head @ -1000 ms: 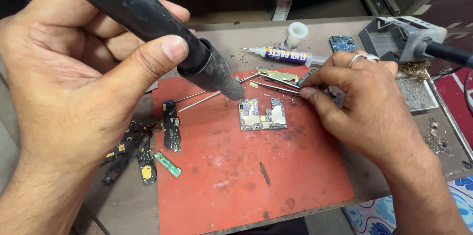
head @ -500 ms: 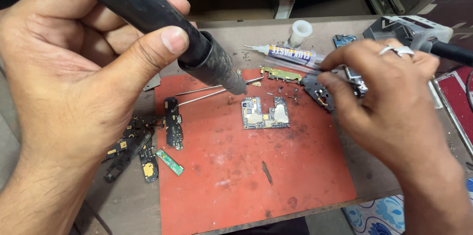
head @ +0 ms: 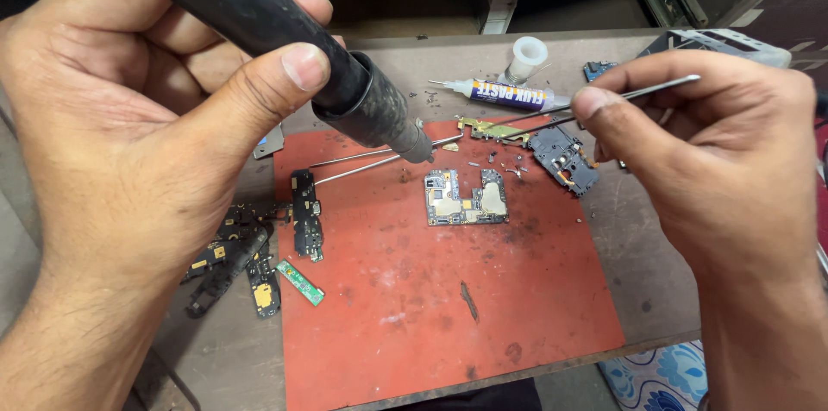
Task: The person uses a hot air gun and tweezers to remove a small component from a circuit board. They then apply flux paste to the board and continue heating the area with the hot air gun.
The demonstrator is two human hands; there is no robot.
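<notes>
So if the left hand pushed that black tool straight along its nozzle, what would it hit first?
Probably the circuit board on the red mat. The left hand aims the black tool down and right at it, though depth is unclear.

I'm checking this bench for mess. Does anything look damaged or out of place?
The red mat is stained and scorched, with a dark mark near its middle. Tiny loose bits lie scattered around the circuit board. Several small boards are strewn off the mat's left edge.
</notes>
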